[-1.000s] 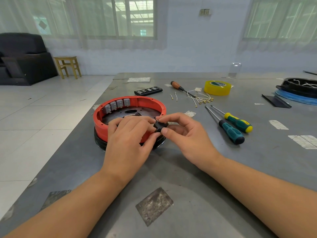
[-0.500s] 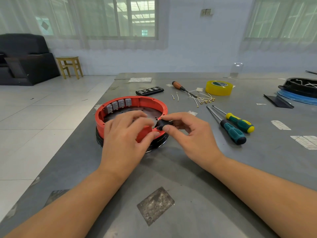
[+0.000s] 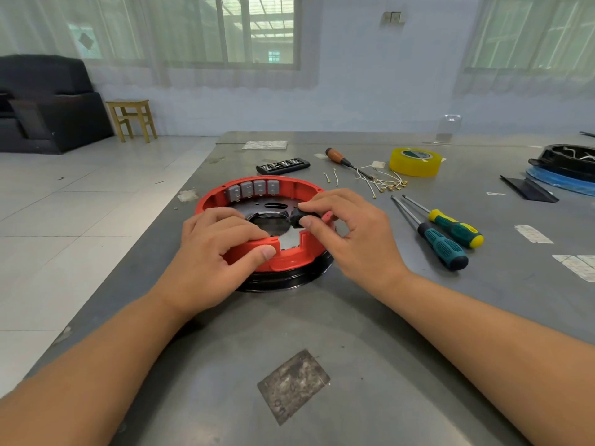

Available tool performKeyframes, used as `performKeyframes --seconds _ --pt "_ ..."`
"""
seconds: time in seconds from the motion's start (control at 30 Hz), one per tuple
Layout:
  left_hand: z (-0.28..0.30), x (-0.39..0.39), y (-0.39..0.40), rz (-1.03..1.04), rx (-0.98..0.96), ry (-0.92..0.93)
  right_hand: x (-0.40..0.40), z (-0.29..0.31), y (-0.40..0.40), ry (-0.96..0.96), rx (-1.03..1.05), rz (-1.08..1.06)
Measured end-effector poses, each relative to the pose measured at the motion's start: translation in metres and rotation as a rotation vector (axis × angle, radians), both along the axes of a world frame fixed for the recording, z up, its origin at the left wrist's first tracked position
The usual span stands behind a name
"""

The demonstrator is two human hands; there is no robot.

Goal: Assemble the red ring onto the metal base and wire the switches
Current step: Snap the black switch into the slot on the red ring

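The red ring (image 3: pixel 289 257) lies on the dark round metal base (image 3: pixel 283 280) near the table's left edge. Several grey switches (image 3: pixel 252 189) line the inside of its far wall. My left hand (image 3: pixel 212 252) grips the ring's near wall, with fingers over the rim and the thumb on the outside. My right hand (image 3: pixel 351 233) pinches a small black switch (image 3: pixel 302 217) between thumb and forefinger, just above the ring's right rim beside a notch. Loose wires with brass terminals (image 3: pixel 386 183) lie behind the ring on the right.
Two green-handled screwdrivers (image 3: pixel 444 239) lie right of my right hand. Farther back are a wooden-handled screwdriver (image 3: pixel 336 156), a yellow tape roll (image 3: pixel 415 161), a black bit case (image 3: pixel 283 165) and a black tray (image 3: pixel 566 162) at the far right. The table's left edge (image 3: pixel 180 201) drops to tiled floor.
My right hand has carried the black switch from the ring's near edge up over its right rim. My left hand let go of the switch and now grips the ring's near wall.
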State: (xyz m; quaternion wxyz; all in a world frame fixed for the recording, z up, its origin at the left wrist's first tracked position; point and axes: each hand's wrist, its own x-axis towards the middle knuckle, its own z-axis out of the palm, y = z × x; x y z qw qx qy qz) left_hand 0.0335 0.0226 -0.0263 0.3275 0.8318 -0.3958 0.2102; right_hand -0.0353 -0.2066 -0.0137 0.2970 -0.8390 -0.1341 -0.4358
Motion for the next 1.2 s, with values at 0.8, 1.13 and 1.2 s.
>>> performKeyframes --seconds 0.8,1.13,1.2 --pt "-0.0042 0.0105 0.0047 -0.069 -0.053 -0.01 0.0035 -0.001 0.0119 0.044 -0.107 0.053" --pt "-0.003 0.0066 0.0029 -0.066 -0.076 -0.046 0.0036 -0.0012 0.0123 0.068 -0.13 0.039" --pt "-0.002 0.0034 0.0004 -0.083 -0.079 -0.088 0.0037 -0.002 0.0123 0.06 -0.142 0.031"
